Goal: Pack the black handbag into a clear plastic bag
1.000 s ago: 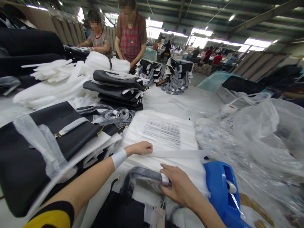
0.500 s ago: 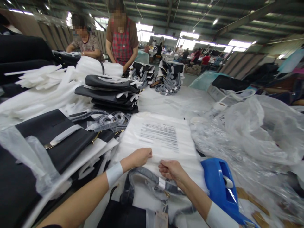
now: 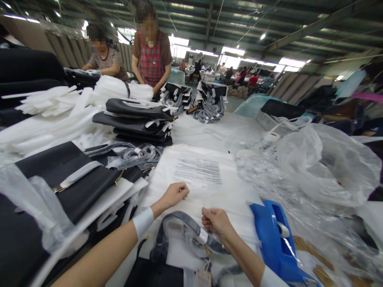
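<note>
A stack of white, translucent plastic bags [image 3: 197, 157] with printed text lies flat before me. Over its near part is my left hand [image 3: 176, 193], its fingers curled together; whatever they hold is hidden. My right hand [image 3: 216, 221], lower and to the right, has thumb and fingers pinched at the film of the bags. Just below the hands, a dark strap [image 3: 179, 217] in clear wrap with a white band curves across. It lies by a black handbag [image 3: 158, 273] at the bottom edge, along with a paper tag [image 3: 203, 278].
Black bags [image 3: 68, 171] with white padding lie at left, and more black bags [image 3: 134, 119] are stacked behind. A blue tape dispenser [image 3: 273, 227] stands right of my right hand. Crumpled clear plastic [image 3: 326, 167] covers the right side. Two people work across the table.
My hands have moved slightly apart, the right one a little lower. The left fingers have loosened a little. The plastic film by the blue dispenser has shifted.
</note>
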### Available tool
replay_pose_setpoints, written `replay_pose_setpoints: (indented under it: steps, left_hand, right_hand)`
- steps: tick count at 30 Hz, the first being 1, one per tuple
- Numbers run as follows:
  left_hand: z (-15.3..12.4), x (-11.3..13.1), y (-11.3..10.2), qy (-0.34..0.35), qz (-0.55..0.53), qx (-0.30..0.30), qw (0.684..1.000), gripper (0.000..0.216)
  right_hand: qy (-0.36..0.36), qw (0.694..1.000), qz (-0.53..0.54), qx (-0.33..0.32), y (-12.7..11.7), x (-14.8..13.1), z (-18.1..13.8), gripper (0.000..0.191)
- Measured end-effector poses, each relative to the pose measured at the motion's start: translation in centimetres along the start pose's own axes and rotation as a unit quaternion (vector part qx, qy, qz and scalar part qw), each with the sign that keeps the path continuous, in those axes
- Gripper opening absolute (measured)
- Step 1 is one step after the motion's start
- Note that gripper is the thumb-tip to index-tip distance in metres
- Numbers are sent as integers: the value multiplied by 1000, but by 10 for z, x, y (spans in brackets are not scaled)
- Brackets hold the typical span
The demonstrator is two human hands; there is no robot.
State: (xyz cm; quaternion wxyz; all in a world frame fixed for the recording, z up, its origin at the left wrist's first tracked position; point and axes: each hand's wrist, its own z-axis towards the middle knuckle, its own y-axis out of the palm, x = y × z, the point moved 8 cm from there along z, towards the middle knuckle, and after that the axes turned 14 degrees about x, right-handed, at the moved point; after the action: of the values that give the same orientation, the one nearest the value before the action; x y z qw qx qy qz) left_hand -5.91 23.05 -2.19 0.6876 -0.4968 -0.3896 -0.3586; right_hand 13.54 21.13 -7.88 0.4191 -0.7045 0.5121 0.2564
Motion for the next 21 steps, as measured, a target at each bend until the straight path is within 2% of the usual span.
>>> replay_pose_setpoints:
  steps: [3, 5, 6, 8, 10, 11, 13, 15, 18, 19, 21]
  left_hand:
    - [16, -14, -28, -60, 2, 137, 989, 32]
    - [22, -16, -44, -73, 12, 206, 976, 33]
    - [23, -14, -49, -70, 17, 222, 972, 31]
    - [23, -7, -50, -53, 22, 213, 975, 26]
    - [21, -1, -41, -29, 27, 167, 985, 24]
    - [19, 2, -35, -16, 29, 136, 990, 23]
    - [17, 8, -21, 12, 28, 69, 997, 19]
    - [15, 13, -5, 43, 23, -11, 999, 13]
    - [8, 20, 15, 78, 15, -143, 986, 11]
    - [4, 23, 20, 86, 13, -186, 979, 14]
    - [-4, 27, 27, 98, 8, -258, 961, 21]
  right_hand:
    - [-17, 999, -45, 14, -12, 8, 0, 39]
    - [-31, 997, -68, 24, -25, 7, -3, 39]
    - [-37, 997, -70, 25, -33, 5, -7, 39]
    - [-79, 994, -70, -6, -46, -4, -18, 45]
    - [-173, 976, -115, -58, -53, -17, -36, 53]
    - [-229, 957, -164, -72, -54, -21, -47, 56]
    - [-330, 897, -289, -63, -53, -24, -69, 59]
    - [-422, 826, -370, -40, -44, -30, -95, 50]
    - [-552, 737, -385, -56, -22, -60, -151, 40]
    - [-578, 721, -375, -77, -16, -75, -169, 40]
    - [-599, 709, -345, -142, -4, -105, -197, 39]
